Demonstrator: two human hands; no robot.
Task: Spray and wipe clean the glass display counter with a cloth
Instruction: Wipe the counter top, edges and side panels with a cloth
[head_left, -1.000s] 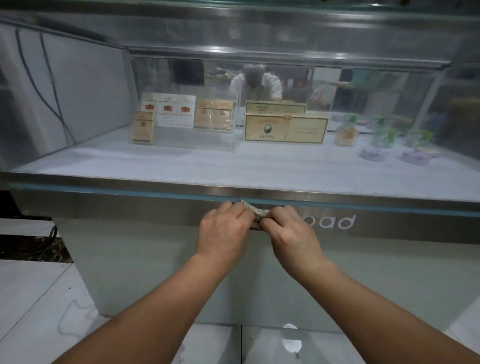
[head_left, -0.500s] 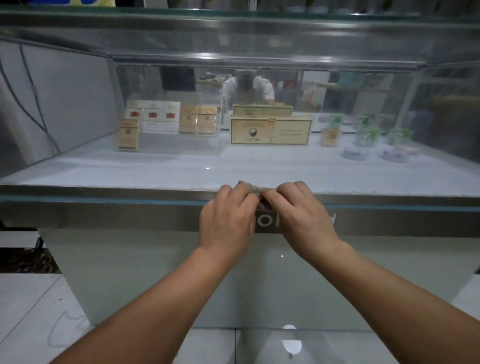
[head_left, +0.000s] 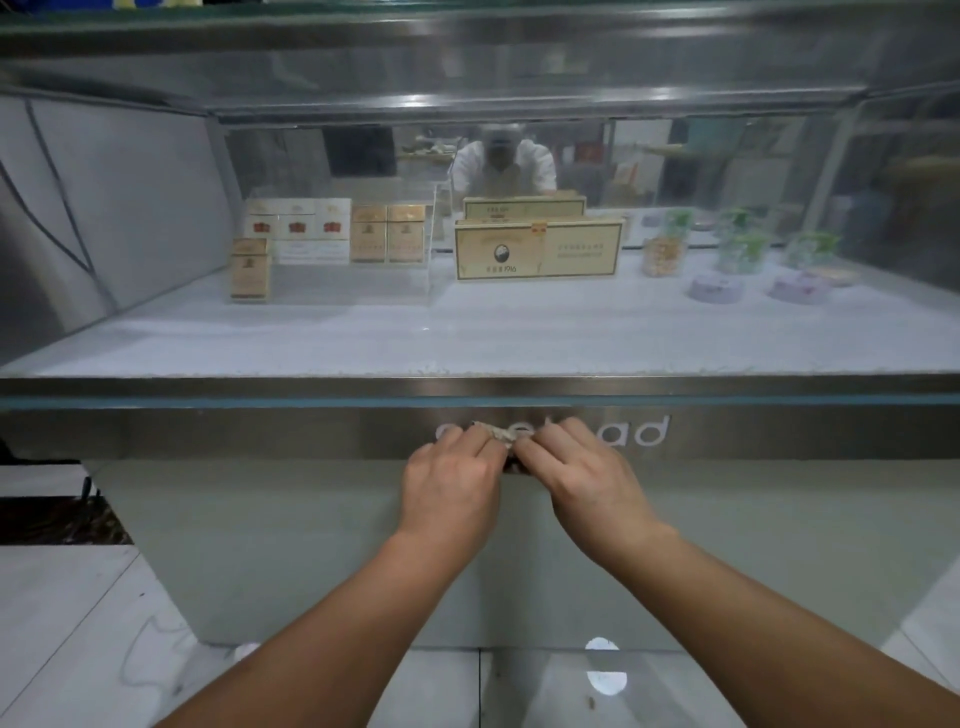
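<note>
The glass display counter (head_left: 322, 525) fills the view, with a metal band (head_left: 208, 431) across its front. A small crumpled beige cloth (head_left: 496, 432) sits against that band, over white lettering. My left hand (head_left: 452, 486) and my right hand (head_left: 582, 480) meet at the cloth, fingers curled round it from both sides. Most of the cloth is hidden under my fingers. No spray bottle is in view.
Inside the case on a white shelf (head_left: 467, 338) stand cigarette packs (head_left: 249, 270), a long carton (head_left: 537, 249) and small jars (head_left: 737, 254) at the right. Pale floor tiles (head_left: 67, 639) lie below left. A person's reflection (head_left: 501, 161) shows in the back glass.
Both hands with the cloth have dropped from the band's upper edge down onto the lettering. The camera has tilted up a little.
</note>
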